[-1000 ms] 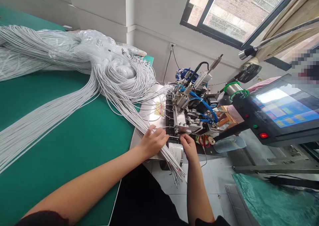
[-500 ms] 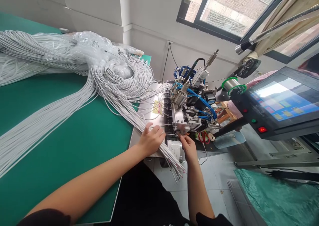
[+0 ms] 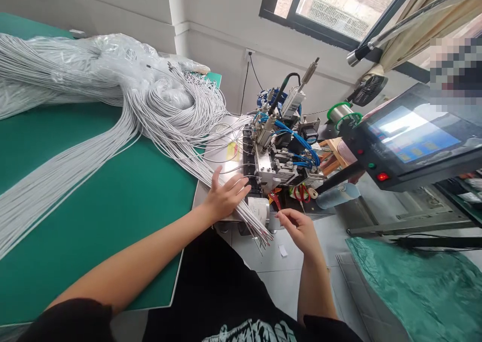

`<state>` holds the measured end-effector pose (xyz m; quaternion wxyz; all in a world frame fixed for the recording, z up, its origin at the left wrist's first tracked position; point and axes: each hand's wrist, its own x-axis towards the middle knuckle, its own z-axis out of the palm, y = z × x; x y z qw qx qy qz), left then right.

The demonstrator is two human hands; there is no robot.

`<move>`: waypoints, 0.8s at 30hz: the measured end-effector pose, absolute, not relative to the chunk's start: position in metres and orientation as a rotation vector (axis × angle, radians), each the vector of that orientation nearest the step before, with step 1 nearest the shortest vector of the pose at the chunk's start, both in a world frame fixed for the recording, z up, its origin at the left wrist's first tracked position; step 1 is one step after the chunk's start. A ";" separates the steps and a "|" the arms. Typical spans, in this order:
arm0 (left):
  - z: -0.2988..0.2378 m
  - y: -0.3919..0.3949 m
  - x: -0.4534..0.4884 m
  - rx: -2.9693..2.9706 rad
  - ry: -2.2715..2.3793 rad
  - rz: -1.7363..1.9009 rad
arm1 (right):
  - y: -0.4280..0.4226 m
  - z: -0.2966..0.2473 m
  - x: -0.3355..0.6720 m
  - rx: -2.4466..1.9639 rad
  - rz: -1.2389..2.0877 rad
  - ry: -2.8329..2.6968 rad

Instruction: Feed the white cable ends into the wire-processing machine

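My left hand [image 3: 226,199] lies over a bundle of thin white cables [image 3: 252,221], its fingers stretched and apart, close to the front of the bench machine [image 3: 271,156]. The cable ends fan out past the table edge, some with reddish tips. To the right of those ends, my right hand [image 3: 301,231] is in the air with thumb and forefinger pinched together; anything between them is too small to make out. A white roll [image 3: 258,209] sits just below the machine, partly behind the cables. More white cables run into the machine's row of black slots [image 3: 249,153].
A large heap of cables in clear plastic [image 3: 124,66] covers the back of the green table [image 3: 158,181]. Right of the machine stand a control screen [image 3: 417,131], a wire spool [image 3: 343,113] and red-handled scissors [image 3: 301,194]. A green plastic sheet [image 3: 414,287] lies at lower right.
My right hand has drawn back from the machine's front, down and to the right. My left hand's fingers have spread over the cables. The whole view has shifted slightly.
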<state>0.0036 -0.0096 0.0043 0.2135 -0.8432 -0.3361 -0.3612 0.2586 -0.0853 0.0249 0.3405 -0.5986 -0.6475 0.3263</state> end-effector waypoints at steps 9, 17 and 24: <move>0.006 -0.005 -0.003 -2.407 -0.697 -0.996 | -0.088 0.043 0.250 -1.264 1.194 -2.145; 0.007 -0.003 -0.002 -2.499 -0.616 -0.995 | -0.086 0.045 0.252 -1.290 1.238 -2.071; 0.003 -0.003 -0.002 -2.606 -0.535 -0.934 | -0.081 0.032 0.257 -1.432 1.168 -1.590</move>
